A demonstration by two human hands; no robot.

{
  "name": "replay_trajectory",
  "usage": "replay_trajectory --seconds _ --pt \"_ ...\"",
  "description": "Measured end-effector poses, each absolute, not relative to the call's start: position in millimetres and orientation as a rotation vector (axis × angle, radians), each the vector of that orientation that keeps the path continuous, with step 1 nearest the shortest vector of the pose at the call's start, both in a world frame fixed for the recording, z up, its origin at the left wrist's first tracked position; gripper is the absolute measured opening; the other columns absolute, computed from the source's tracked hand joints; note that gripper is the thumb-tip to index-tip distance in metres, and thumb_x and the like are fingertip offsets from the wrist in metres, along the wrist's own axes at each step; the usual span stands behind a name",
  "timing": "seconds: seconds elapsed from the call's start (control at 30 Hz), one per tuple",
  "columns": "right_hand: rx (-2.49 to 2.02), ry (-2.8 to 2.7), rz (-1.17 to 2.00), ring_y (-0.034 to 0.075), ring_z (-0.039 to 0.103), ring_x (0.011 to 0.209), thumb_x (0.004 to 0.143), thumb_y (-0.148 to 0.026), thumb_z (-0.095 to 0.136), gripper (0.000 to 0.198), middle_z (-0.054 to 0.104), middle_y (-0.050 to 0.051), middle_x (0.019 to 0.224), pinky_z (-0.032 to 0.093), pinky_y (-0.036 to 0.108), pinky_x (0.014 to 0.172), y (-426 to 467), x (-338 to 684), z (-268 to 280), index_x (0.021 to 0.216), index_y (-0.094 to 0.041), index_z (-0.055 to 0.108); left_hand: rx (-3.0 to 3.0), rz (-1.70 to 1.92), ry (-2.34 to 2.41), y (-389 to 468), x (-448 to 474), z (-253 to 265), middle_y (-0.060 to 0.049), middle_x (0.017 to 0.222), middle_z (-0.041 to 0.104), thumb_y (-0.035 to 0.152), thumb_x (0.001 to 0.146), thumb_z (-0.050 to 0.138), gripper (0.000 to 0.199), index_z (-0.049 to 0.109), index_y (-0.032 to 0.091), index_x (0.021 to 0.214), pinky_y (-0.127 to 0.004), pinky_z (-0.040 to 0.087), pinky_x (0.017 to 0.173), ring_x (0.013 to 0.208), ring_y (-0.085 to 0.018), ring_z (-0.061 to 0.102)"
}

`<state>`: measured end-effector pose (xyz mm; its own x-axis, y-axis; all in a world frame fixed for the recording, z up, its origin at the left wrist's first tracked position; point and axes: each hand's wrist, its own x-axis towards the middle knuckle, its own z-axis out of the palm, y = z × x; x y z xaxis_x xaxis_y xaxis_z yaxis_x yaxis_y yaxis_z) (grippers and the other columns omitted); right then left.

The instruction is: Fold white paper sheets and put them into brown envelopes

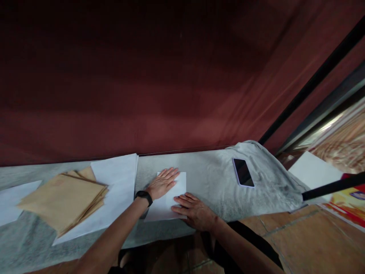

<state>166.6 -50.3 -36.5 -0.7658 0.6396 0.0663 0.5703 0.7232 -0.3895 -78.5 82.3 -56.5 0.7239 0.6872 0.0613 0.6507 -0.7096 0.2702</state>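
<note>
A white sheet of paper (168, 203), apparently folded, lies on the grey cloth-covered surface in front of me. My left hand (163, 183), with a black band on its wrist, rests flat on the upper left part of the sheet, fingers stretched out. Against the lower right edge of the same sheet lies my right hand (196, 211), its fingers extended and slightly apart. Neither hand grips anything. To the left, a stack of brown envelopes (72, 199) sits on top of a stack of large white sheets (119, 182).
A phone (243, 173) in a light purple case lies to the right on the grey cloth (212, 171). Another white sheet (17, 198) is at the far left. A dark red curtain (171, 95) hangs behind. Black poles (313, 82) and a colourful box (350, 199) are at the right.
</note>
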Motion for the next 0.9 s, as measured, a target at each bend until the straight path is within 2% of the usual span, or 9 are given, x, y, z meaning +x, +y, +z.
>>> replay_trajectory --seconds 0.17,0.3,0.43,0.53,0.63,0.8,0.9 --pt "-0.958 -2.718 0.510 0.021 0.039 0.149 0.104 -0.036 0.052 0.046 0.043 0.006 0.162 0.025 0.040 0.127 -47.6 169.1 -37.8 0.149 -0.029 0.051 2.465 0.259 1.242 46.1 -141.9 -56.2 -0.001 0.164 0.039 0.043 0.107 0.033 0.051 0.041 0.029 0.155 -0.046 0.021 0.128 0.154 -0.020 0.031" --pt "-0.961 -2.675 0.511 0.019 0.044 0.146 0.105 -0.032 0.050 0.044 0.047 0.005 0.159 0.028 0.039 0.127 -46.9 170.2 -40.7 0.148 -0.028 0.052 2.264 0.441 1.228 -11.1 -168.0 -46.2 -0.001 0.158 0.049 0.027 0.104 0.036 0.047 0.053 0.028 0.148 -0.045 0.025 0.128 0.150 -0.018 0.039" --pt "-0.990 -2.658 0.517 0.019 0.043 0.146 0.099 -0.022 0.053 0.048 0.047 0.005 0.159 0.027 0.040 0.128 -47.7 170.5 -43.3 0.147 -0.026 0.054 2.166 0.545 1.212 -55.0 -161.9 -45.8 0.000 0.155 0.053 0.006 0.088 0.044 0.064 0.054 0.031 0.147 -0.048 0.025 0.128 0.149 -0.019 0.039" --pt "-1.023 -2.644 0.507 0.019 0.044 0.146 0.093 -0.015 0.053 0.053 0.048 0.004 0.158 0.027 0.041 0.128 -48.9 170.4 -45.9 0.145 -0.025 0.056 2.189 0.569 1.227 -63.2 -151.2 -49.6 -0.002 0.156 0.052 0.004 0.080 0.054 0.071 0.055 0.031 0.146 -0.054 0.022 0.128 0.151 -0.022 0.036" --pt "-1.097 -2.610 0.474 0.019 0.045 0.146 0.090 -0.012 0.052 0.057 0.048 0.005 0.158 0.028 0.042 0.128 -51.2 170.5 -49.5 0.145 -0.024 0.057 2.210 0.548 1.213 -56.8 -145.2 -52.2 -0.004 0.153 0.054 0.003 0.074 0.060 0.073 0.059 0.029 0.142 -0.055 0.024 0.127 0.149 -0.023 0.040" --pt "-1.161 -2.530 0.421 0.020 0.046 0.145 0.090 -0.013 0.055 0.054 0.050 0.007 0.156 0.031 0.045 0.126 -61.0 169.3 -54.7 0.143 -0.023 0.059 2.264 0.627 1.280 -55.6 -138.0 -56.9 -0.003 0.145 0.063 0.006 0.083 0.056 0.052 0.070 0.029 0.127 -0.053 0.033 0.124 0.142 -0.021 0.050" --pt "-1.157 -2.480 0.461 0.020 0.048 0.144 0.090 -0.013 0.057 0.052 0.052 0.007 0.155 0.032 0.046 0.126 -66.7 168.9 -56.4 0.141 -0.024 0.061 2.313 0.698 1.293 -67.0 -130.7 -62.0 -0.001 0.140 0.067 0.009 0.088 0.055 0.046 0.070 0.029 0.126 -0.049 0.039 0.122 0.139 -0.019 0.054"
